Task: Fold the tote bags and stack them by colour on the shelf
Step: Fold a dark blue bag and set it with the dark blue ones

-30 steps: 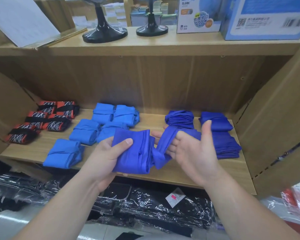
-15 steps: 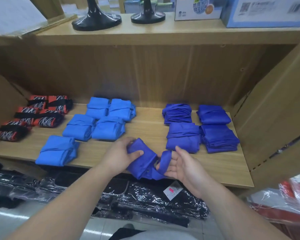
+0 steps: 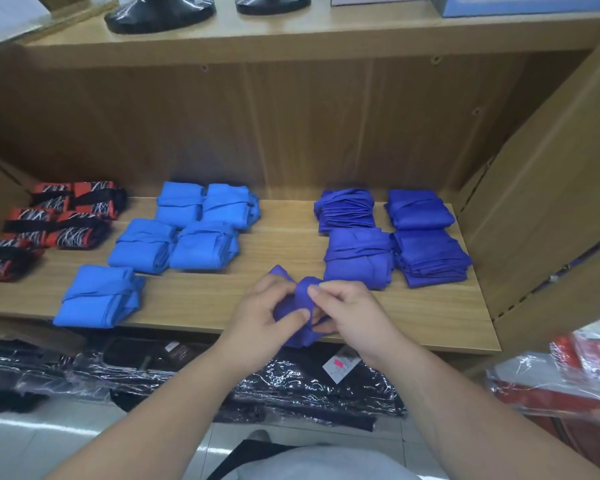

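Dark-blue tote bag [image 3: 303,292] bunched between both grips at the shelf [image 3: 278,247] front edge.
Left grip [image 3: 260,315] and right grip [image 3: 355,317] both curl closed round its cloth; dark-blue stacks [image 3: 359,258] lie just beyond the right grip.

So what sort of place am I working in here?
Most likely a shop or its stockroom. The wooden shelf holds many folded tote bags sorted by colour, plastic-wrapped stock with a pink tag lies on the floor beneath, and boxed goods sit on top.
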